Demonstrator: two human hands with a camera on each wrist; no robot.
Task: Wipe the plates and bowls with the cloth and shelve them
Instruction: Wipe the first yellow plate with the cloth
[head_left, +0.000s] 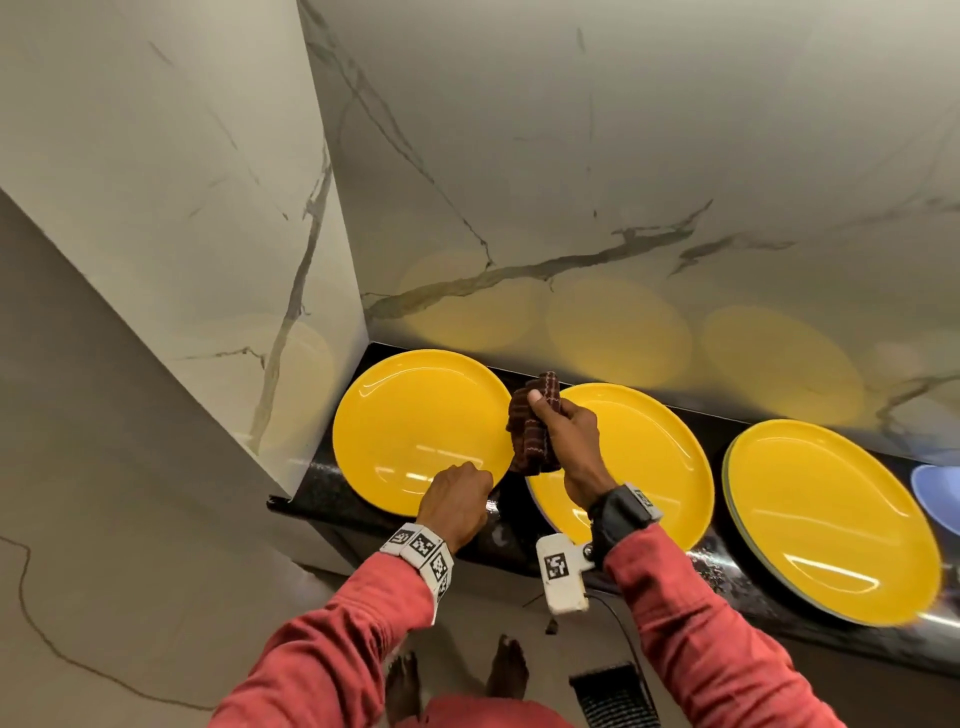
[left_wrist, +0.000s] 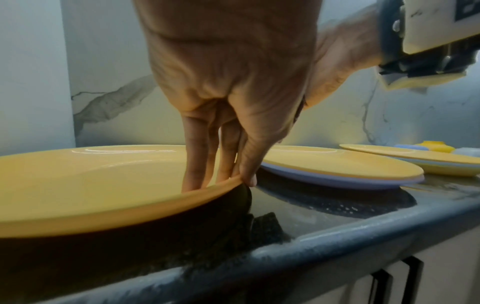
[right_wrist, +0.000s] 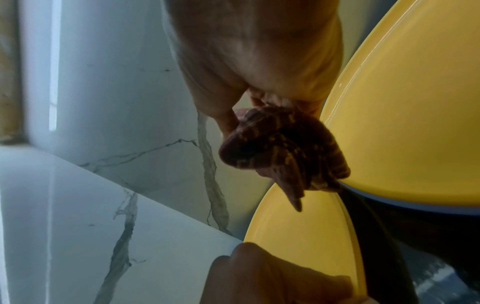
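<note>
Three yellow plates lie in a row on the dark counter (head_left: 498, 535). My left hand (head_left: 457, 493) pinches the near right rim of the leftmost yellow plate (head_left: 415, 431), fingers inside the rim and thumb outside it, as the left wrist view shows on the plate (left_wrist: 103, 181). My right hand (head_left: 566, 441) grips a bunched dark brown striped cloth (head_left: 532, 426) above the gap between the left plate and the middle plate (head_left: 639, 457). In the right wrist view the cloth (right_wrist: 283, 148) hangs from my fingers over both plates. The middle plate rests on a blue plate (left_wrist: 324, 179).
The third yellow plate (head_left: 831, 519) tops a small stack at the right, with a blue dish (head_left: 940, 493) beyond it. Marble walls close the counter at the back (head_left: 623, 208) and left (head_left: 182, 234). The counter's front edge (left_wrist: 337, 242) runs just below the plates.
</note>
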